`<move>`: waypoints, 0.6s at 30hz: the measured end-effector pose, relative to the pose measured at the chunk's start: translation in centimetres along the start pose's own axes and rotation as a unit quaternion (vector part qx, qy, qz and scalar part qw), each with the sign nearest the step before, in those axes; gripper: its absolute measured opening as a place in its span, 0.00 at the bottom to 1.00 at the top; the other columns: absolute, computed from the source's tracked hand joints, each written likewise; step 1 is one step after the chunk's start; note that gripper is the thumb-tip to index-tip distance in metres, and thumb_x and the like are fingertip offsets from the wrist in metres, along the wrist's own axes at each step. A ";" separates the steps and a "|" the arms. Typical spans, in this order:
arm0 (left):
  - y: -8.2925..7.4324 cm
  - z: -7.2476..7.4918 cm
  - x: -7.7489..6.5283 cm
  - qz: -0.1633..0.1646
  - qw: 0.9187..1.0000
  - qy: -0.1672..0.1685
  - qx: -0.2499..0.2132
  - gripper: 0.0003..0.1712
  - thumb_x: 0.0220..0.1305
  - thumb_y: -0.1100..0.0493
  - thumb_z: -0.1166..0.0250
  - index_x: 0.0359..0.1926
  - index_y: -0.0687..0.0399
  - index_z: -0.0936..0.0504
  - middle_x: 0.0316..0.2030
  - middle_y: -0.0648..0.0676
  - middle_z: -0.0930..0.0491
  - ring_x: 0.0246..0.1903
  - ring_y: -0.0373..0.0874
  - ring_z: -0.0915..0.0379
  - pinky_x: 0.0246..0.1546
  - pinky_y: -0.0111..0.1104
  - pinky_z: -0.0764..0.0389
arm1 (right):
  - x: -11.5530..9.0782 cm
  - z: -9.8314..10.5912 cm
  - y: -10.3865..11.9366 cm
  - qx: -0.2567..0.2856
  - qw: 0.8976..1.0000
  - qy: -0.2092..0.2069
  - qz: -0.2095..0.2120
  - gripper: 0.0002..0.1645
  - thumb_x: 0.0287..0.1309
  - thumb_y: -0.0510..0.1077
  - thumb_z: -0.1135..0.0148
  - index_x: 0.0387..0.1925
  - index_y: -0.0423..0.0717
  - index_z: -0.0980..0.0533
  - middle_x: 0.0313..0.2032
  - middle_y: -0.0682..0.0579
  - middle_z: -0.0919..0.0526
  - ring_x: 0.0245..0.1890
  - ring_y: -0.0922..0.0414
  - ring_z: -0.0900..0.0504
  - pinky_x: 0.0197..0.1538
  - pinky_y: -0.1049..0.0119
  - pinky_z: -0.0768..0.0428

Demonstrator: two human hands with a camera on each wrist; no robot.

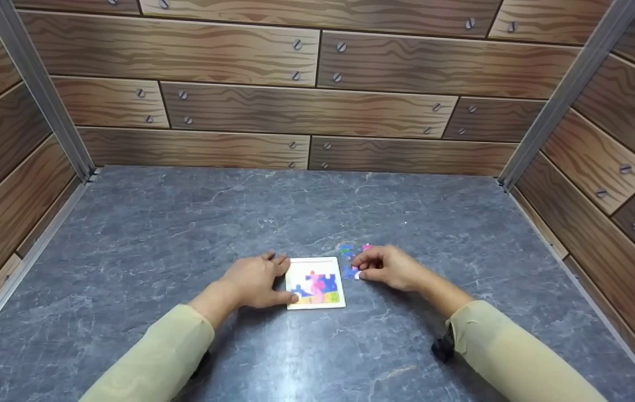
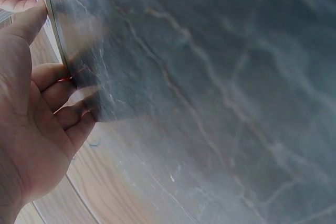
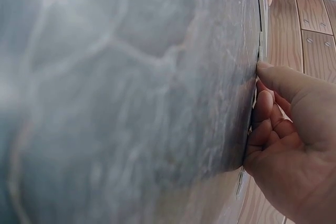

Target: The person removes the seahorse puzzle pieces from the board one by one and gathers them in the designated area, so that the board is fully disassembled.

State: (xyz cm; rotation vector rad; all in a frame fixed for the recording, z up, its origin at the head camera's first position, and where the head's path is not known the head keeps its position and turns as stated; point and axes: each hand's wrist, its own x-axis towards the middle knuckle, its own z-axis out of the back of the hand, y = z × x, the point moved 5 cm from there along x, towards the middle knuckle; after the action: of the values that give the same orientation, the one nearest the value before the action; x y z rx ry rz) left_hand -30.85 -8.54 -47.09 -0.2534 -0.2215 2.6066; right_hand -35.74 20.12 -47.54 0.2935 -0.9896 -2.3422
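Observation:
A white square puzzle board [image 1: 313, 306], partly filled with pink, blue and yellow pieces, lies flat on the table. At its left edge, my left hand [image 1: 259, 281] rests with the thumb on the near corner and fingers by the far corner. Just right of the board are several loose puzzle pieces [image 1: 346, 248], blue, green and pink. Over these, my right hand [image 1: 395, 269] pinches a small bluish puzzle piece [image 1: 356, 273] between thumb and curled fingers, low at the table surface. The fingers partly hide it. In the right wrist view the piece is barely visible.
The grey marbled table [image 1: 211, 218] has wood-patterned walls [image 1: 239, 106] at the back and both sides. Metal posts [image 1: 552, 106] stand at the back corners. Both forearms come in from the near edge in pale yellow sleeves [image 1: 150, 357].

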 end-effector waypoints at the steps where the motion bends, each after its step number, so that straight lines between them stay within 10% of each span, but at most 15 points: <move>1: 0.0 0.0 0.0 -0.001 1.000 0.000 0.000 0.53 0.68 0.24 0.39 0.80 0.53 0.32 0.77 0.55 0.32 0.77 0.59 0.40 0.71 0.55 0.29 | 0.0 0.0 0.0 0.000 1.000 0.000 0.003 0.11 0.64 0.36 0.28 0.48 0.40 0.13 0.37 0.54 0.13 0.34 0.63 0.23 0.37 0.71 0.26; 18: -0.1 0.2 0.1 -0.007 1.000 -0.002 0.000 0.52 0.69 0.26 0.38 0.79 0.55 0.32 0.77 0.56 0.32 0.77 0.61 0.40 0.71 0.54 0.29 | 0.0 0.2 -0.3 0.039 0.999 0.001 -0.010 0.14 0.64 0.33 0.30 0.52 0.37 0.13 0.42 0.47 0.11 0.37 0.60 0.22 0.39 0.72 0.25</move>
State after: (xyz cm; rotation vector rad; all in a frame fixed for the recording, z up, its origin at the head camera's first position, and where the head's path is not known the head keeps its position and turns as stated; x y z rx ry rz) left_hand -30.90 -8.48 -46.94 -0.2454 -0.2252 2.5929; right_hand -35.90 20.44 -47.54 0.3363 -1.0831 -2.3241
